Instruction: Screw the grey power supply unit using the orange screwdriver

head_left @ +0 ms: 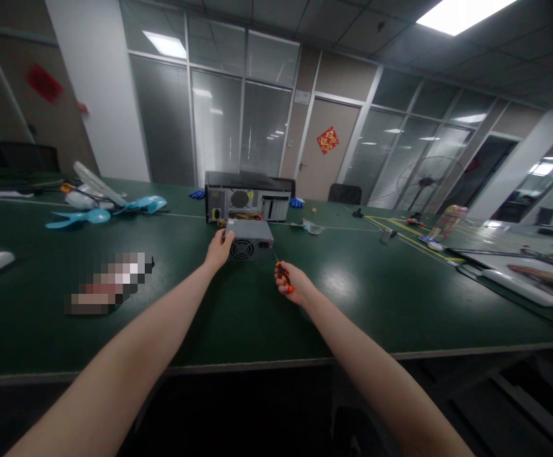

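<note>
A grey computer power supply (251, 230) stands on the green table, its fan grille and socket side facing me. My left hand (219, 247) grips its left side, thumb near the upper front corner. In my right hand (293, 282) is a screwdriver (284, 277) with an orange and black handle, the fingers wrapped round it. Its thin shaft points up and left to the right edge of the power supply's front face; whether the tip touches a screw is too small to tell. Behind lies a black computer case (250, 198), its rear panel towards me, with coloured cables between the two.
Blue fan blades (79, 218) and white fan parts (98, 187) lie at the left, near a pixelated object (114, 282). Blue gloves (296, 202) and a small clear bag (312, 226) are near the case. At the right are a plastic bottle (453, 219) and a white-edged panel (519, 285).
</note>
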A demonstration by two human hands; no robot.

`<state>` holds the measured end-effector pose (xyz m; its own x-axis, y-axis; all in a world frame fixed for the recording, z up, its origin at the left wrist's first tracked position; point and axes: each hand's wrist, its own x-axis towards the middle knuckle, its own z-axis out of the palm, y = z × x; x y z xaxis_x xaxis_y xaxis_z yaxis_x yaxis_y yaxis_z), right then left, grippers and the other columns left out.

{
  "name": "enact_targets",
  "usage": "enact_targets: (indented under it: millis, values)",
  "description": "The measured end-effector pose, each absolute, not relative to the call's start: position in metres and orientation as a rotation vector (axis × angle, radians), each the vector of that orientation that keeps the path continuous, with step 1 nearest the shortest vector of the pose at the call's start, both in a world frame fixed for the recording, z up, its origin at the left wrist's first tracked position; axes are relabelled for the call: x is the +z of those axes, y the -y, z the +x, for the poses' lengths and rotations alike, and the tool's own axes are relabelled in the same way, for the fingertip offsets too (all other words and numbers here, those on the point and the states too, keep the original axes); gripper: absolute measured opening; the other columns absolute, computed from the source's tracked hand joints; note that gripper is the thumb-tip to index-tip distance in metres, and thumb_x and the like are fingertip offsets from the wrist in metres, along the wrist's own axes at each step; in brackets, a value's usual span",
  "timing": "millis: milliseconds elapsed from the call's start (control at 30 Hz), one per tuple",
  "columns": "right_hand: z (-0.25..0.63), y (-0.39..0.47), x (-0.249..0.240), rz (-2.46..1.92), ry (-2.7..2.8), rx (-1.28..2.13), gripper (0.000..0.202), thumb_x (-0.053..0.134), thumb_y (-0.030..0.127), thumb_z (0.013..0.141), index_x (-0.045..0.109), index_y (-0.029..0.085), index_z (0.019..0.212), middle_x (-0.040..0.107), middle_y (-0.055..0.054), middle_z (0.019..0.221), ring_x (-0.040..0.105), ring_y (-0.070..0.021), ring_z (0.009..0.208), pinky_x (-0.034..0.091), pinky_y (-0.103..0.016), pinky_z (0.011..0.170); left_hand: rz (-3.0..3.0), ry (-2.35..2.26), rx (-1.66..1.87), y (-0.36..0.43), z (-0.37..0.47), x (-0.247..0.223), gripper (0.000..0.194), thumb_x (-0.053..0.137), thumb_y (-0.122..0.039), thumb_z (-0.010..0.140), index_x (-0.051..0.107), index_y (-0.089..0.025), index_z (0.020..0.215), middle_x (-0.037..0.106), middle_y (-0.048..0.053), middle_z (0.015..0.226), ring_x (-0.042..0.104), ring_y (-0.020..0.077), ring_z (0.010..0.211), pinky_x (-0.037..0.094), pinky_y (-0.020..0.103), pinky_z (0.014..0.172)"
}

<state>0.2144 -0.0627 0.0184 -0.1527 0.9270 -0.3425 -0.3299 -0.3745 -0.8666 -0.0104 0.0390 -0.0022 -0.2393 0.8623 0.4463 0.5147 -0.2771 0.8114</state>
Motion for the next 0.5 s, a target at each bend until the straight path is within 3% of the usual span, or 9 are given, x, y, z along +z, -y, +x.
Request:
enact_targets:
  millis: [267,500]
  values:
    - [0.2128,0.0606,0.0138,-1.185,0.84,1.598,0.018,0.055,0.03,0.079,0.044,0.017,0.076,0.044,0.003,0.06,0.042,-0.0038,0.042,0.027,-0.01,0.03,1.729,-1.618,1.535,-0.0365,-0.0101,-0.0016,0.053,0.034,-0.056,0.081,0.048,-0.019,0.116,0.06,0.009,0.105,0.056,0.0208,0.094,0.04,0.032,0.084]
    - [0.211,0.0617,0.015,-1.208,0.84,1.564,0.018,0.057,0.029,0.079,0.043,0.017,0.078,0.044,0.003,0.06,0.042,-0.0037,0.042,0.028,-0.01,0.031,1.729,-1.645,1.527,-0.036,-0.0098,-0.0011,0.053,0.034,-0.056,0.081,0.047,-0.02,0.116,0.059,0.009,0.108,0.055,0.0213,0.096,0.04,0.033,0.084]
